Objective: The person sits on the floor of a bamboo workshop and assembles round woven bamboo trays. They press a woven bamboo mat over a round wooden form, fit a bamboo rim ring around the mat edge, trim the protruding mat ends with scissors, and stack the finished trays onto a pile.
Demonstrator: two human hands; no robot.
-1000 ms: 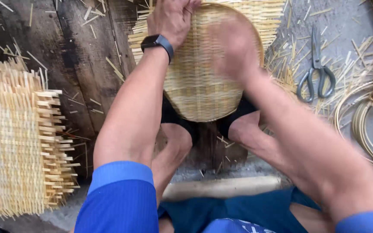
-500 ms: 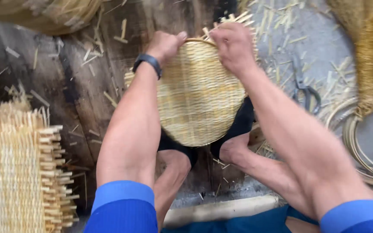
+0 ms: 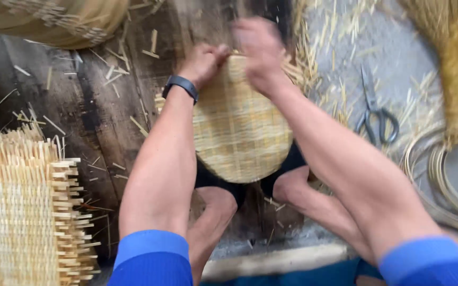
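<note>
gripping far rim of woven bamboo tray point(image 3: 237, 127): left hand point(image 3: 203, 62), right hand point(image 3: 261, 50); tray body below hands, propped against feet.

No packages, labels or signs were visible. The only screen-bearing item was a black wristband device point(image 3: 181, 86) on the left wrist, its display turned away and unreadable.

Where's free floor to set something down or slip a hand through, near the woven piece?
Freest patch: dark boards between the left hand, the woven mat and the basket, with only stray splints. Some grey floor lies between the scissors and the straw bundle. Crowded: around the woven disc, the right hand and the cane coils.
</note>
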